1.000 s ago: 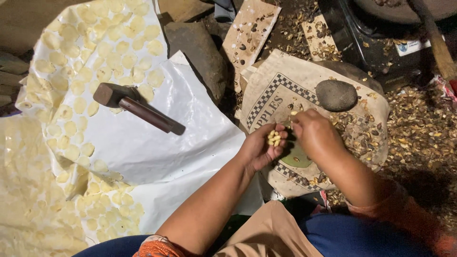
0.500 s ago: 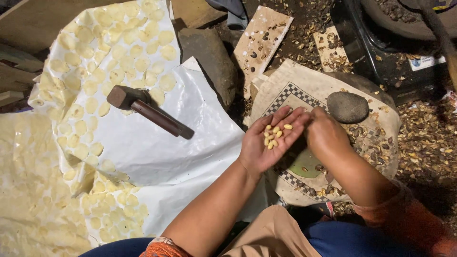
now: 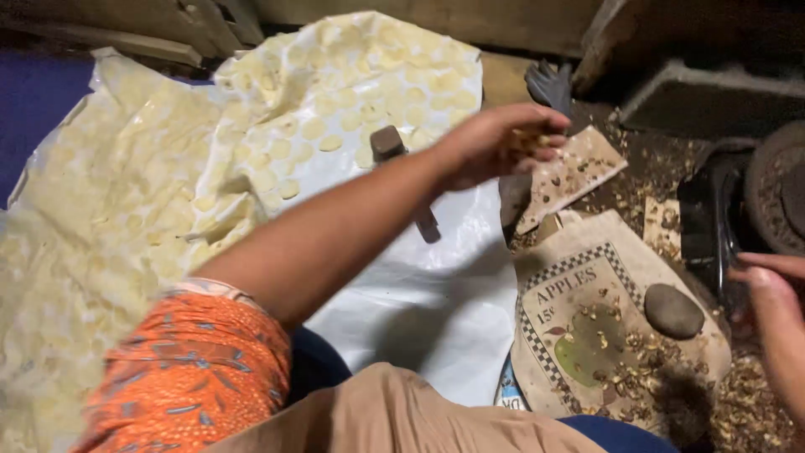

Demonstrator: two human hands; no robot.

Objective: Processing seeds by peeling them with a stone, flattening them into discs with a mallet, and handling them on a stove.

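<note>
Here, the left hand (image 3: 495, 144) reaches out toward twelve o'clock, fingers curled together around a small clutch of pale kernels (image 3: 530, 138) (motion blur hides how tightly), poised above the white plastic sheet (image 3: 436, 294). The kernels look small, pale yellow and loose, barely showing between thumb and fingers. At nine o'clock from the hand, flattened pale discs (image 3: 335, 109) lie spread in rows over the sheet; a hammer (image 3: 402, 176) rests just under the forearm. At three o'clock the right hand (image 3: 776, 289) enters the frame's edge, fingers loosely apart and holding nothing visible, near a smooth dark stone (image 3: 673, 311) that sits on a printed sack (image 3: 587, 327) strewn with brown husk fragments. A slack grip could likely let kernels slip and scatter into the shell litter at four o'clock, where they would be hard to pick out.
</note>
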